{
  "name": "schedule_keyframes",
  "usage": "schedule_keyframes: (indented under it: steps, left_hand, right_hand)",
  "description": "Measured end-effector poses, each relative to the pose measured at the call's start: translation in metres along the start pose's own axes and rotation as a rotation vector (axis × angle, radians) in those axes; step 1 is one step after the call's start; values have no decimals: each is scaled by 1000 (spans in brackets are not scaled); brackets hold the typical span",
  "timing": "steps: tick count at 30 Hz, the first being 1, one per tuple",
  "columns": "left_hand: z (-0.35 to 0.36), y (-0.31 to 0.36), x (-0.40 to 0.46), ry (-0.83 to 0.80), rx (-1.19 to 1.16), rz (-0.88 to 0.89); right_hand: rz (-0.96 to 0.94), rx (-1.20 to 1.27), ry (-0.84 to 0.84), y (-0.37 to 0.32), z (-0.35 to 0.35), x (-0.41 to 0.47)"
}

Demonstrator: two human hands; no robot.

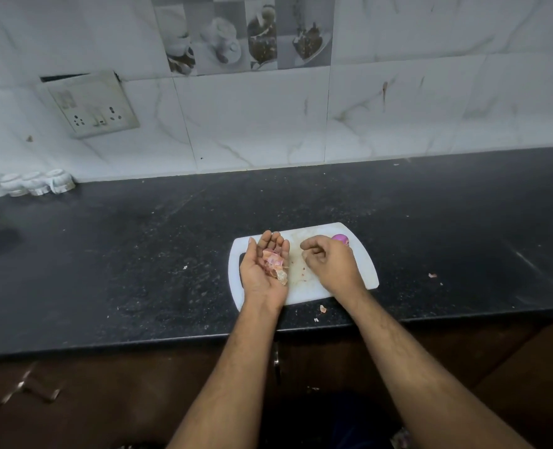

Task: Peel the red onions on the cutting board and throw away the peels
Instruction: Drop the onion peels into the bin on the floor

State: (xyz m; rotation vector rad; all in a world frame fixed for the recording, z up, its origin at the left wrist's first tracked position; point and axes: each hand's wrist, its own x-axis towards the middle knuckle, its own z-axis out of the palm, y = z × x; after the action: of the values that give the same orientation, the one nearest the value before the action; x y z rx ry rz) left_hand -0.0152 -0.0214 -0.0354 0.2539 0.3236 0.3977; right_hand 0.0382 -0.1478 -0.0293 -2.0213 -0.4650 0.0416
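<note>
The cutting board (362,264) looked like smooth white plastic; the counter (139,254) was dark speckled stone; the peels (273,262) were papery.

Dim, soft, slightly blurry, with wide-angle bending at edges

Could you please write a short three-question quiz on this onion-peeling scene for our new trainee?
1. True or false: the left hand lies palm up with onion peels in it.
2. Where is the peeled red onion? A) at the far right of the cutting board, behind the right hand; B) on the counter beside the jars; C) in the left hand.
3. Fill in: loose peel scraps lie on the black ____, off the board's near edge.

Key: 1 true; 2 A; 3 counter.
</note>
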Motion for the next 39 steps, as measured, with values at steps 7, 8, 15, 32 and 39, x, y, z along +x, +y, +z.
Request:
schedule_keyframes:
  steps: [7,8,15,32,39]
  left_hand:
    - [10,-4,-27,48,-74,23]
    - [11,-3,-36,51,-52,39]
    - [-12,38,-83,45,24,194]
    - [-201,165,-220,554,-29,537]
    - [-287,176,-239,813,-171,563]
  right_hand:
    - [307,1162,63,-68,40,-55]
    - [338,1240,86,-75,47,-61]
    - [453,1330,86,-114,77,-109]
    - [755,1103,-462,-129,265,-265]
    - [896,845,-623,-91,333,-308]
